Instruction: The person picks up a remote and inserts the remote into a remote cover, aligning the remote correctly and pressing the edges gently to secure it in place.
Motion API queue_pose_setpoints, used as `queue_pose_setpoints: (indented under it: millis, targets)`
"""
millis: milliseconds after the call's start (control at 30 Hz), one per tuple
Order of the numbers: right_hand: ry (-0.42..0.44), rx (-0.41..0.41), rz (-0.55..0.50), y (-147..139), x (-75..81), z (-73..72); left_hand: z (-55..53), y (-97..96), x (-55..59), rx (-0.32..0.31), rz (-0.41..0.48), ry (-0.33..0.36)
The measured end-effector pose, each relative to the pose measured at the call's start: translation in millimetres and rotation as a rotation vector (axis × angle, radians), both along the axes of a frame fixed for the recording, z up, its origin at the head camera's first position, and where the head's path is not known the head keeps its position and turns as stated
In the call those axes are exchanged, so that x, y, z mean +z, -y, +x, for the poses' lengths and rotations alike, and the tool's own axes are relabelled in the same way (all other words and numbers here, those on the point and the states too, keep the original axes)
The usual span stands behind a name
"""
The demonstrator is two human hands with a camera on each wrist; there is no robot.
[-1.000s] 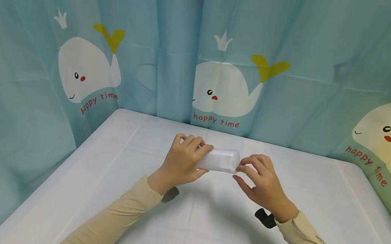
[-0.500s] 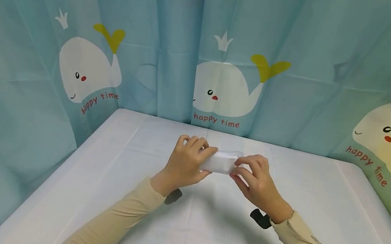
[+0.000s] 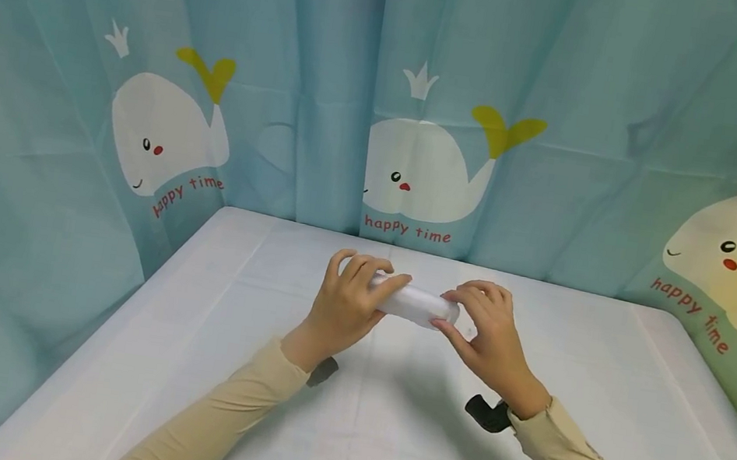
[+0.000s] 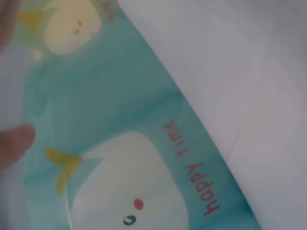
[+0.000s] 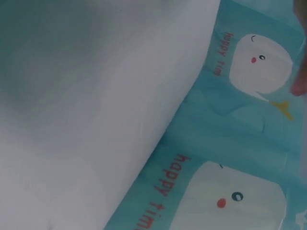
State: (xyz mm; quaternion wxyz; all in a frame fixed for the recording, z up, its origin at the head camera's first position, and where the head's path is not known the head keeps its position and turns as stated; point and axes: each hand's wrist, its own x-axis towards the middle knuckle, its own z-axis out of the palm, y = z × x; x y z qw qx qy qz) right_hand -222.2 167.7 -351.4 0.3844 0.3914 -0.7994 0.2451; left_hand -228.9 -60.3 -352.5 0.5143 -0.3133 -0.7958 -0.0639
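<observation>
A translucent whitish plastic container (image 3: pixel 413 305), long with rounded edges, is held above the table between both hands. My left hand (image 3: pixel 345 307) grips its left end, fingers over the top. At the other end my right hand (image 3: pixel 493 340) pinches it between thumb and fingers. The container slopes slightly down to the right, and its two ends are partly hidden by the fingers. Only a fingertip (image 4: pixel 18 143) of the left hand shows clearly in the left wrist view. At the right edge of the right wrist view is a fingertip (image 5: pixel 300 82) of the right hand.
A white cloth covers the table (image 3: pixel 283 438) below the hands. Behind it hangs a blue-green curtain (image 3: pixel 332 83) printed with white whales and "happy time". Dark wrist-worn devices show under each wrist, one a black piece (image 3: pixel 488 414) at the right.
My right hand has moved left from beside the container and taken hold of its right end. The container has turned, its right end now lower. The left hand keeps its grip.
</observation>
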Motion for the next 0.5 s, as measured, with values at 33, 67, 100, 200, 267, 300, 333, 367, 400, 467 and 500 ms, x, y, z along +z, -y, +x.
queue_pose_setpoints:
  millis: [33,67,100,200,267,300,333,367,400,467,500]
  targets:
    - [-0.041,0.002,-0.009,0.4,-0.2,0.0,-0.2,1.5,0.9,0.004,0.013,0.015]
    - [-0.088,0.001,-0.011,0.4,-0.4,-0.2,-0.4,3.1,2.1,0.006,0.027,0.034]
    - [-0.141,-0.001,-0.008,0.3,-0.6,-0.5,-0.6,4.9,3.2,0.006,0.039,0.058]
    - [-0.316,-0.003,0.027,-1.9,-1.6,-1.7,0.5,10.6,8.5,-0.005,0.044,0.151]
    - [-0.419,-0.001,0.064,-4.9,-3.4,-3.8,1.4,14.1,11.2,-0.014,0.012,0.243]
    - [-0.467,0.005,0.075,-6.5,-4.5,-5.0,1.9,15.7,12.3,-0.021,-0.009,0.3]
    - [-0.508,0.009,0.084,-8.3,-5.9,-6.3,2.7,17.1,13.4,-0.026,-0.029,0.361]
    - [-0.543,0.012,0.09,-10.0,-7.3,-7.7,3.0,18.5,14.0,-0.028,-0.049,0.423]
    - [-0.575,0.018,0.093,-11.5,-8.7,-9.1,3.4,19.7,14.1,-0.032,-0.065,0.482]
    - [-0.621,0.023,0.099,-14.4,-11.1,-11.3,4.3,21.5,14.6,-0.046,-0.083,0.574]
    - [-0.637,0.025,0.1,-15.3,-11.7,-11.9,4.6,22.3,14.6,-0.057,-0.083,0.605]
